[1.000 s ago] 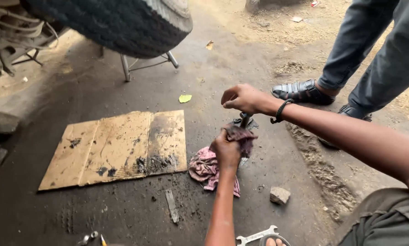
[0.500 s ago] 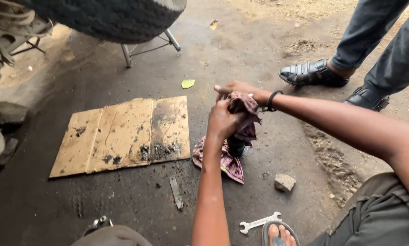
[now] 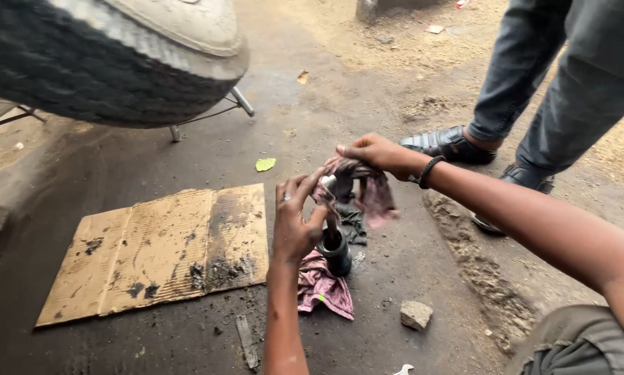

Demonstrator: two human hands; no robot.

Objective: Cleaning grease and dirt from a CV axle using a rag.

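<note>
At frame centre, the left hand [image 3: 294, 226] grips a greasy shafted metal part [image 3: 335, 246] while the right hand [image 3: 371, 151] pinches a dirty rag [image 3: 371, 187] over its tip; wiping appears unfinished, grease remaining.

Soft, even daylight; faint shadows pool under the tyre [image 3: 110, 69]. No glare. Slight motion blur softens the rag [image 3: 374, 191]; edges bend mildly outward.

Left hand [image 3: 294, 222]: raised on an upright forearm, fingers spread and loosely curled. Right hand [image 3: 371, 151]: reaching across from the right, fingers pinched, wrist banded.
</note>
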